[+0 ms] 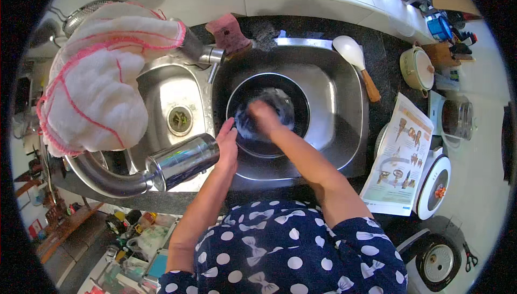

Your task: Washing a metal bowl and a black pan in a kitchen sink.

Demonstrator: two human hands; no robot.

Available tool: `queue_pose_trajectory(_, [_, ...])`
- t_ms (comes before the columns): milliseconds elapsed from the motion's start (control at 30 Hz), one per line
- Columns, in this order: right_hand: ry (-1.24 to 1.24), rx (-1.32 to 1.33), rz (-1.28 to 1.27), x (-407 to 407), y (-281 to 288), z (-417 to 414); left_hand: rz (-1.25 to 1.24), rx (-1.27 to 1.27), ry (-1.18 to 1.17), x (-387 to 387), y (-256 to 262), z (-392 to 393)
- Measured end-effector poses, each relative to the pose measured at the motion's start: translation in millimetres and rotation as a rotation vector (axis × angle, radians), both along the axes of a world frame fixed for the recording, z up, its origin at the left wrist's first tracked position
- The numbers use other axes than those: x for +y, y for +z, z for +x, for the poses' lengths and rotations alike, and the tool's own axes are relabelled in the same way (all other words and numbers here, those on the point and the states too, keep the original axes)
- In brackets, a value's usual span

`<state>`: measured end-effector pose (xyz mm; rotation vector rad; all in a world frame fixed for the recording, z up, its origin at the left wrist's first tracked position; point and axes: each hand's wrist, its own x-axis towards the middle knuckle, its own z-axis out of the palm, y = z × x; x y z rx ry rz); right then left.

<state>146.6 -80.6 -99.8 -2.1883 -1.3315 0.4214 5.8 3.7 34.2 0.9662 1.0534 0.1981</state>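
Note:
A dark round pan with a bright metal rim (301, 108) sits in the right basin (343, 132) of a steel sink. My left hand (228, 142) grips the pan's near-left rim. Inside the pan, my right hand (262, 112) is blurred by motion. Whitish, glossy swirls (284, 102) surround it, seemingly water or suds. Whether the right fingers hold something is hidden by the blur. Left of my left hand hangs the metal faucet head (183, 162), its neck wrapped in a white cloth with pink edging (101, 92).
The left basin (161, 92) has scraps in its drain strainer (180, 120). A pink sponge (228, 33) and grey steel wool (266, 37) lie behind the sink. At right are a white spoon with a wooden handle (365, 78), a lidded pot (418, 68) and a printed sheet (400, 160).

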Motion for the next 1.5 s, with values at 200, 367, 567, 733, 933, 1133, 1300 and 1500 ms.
queue_pose_trajectory(200, [-1.100, 1.179, 0.597, 27, 27, 35, 0.138, 0.023, -0.100, -1, 6, -5])
queue_pose_trajectory(367, [-0.969, 1.253, 0.661, 72, 89, 8, 0.051, 0.063, -0.034, 4, 20, 4])
queue_pose_trajectory(567, [-0.434, 0.625, 0.248, 37, 94, -77, -0.189, 0.060, 0.139, 19, -5, 2])
queue_pose_trajectory(733, [0.096, 0.447, -0.082, -57, 130, -70, 0.138, 0.061, 0.002, 3, -21, 11])
queue_pose_trajectory(933, [0.306, 0.152, -0.413, -98, 134, -25, 0.653, 0.184, -0.180, 7, -58, 21])
queue_pose_trajectory(1133, [-0.174, 0.510, -0.057, -49, 131, -71, 0.072, 0.012, 0.018, -26, -22, 9])
queue_pose_trajectory(1300, [0.094, 0.458, -0.115, -77, 124, -59, 0.364, 0.143, -0.059, -22, -45, 5])
queue_pose_trajectory(1500, [0.445, -0.390, -0.327, -126, 138, 32, 0.820, 0.191, -0.227, 23, -45, 34])
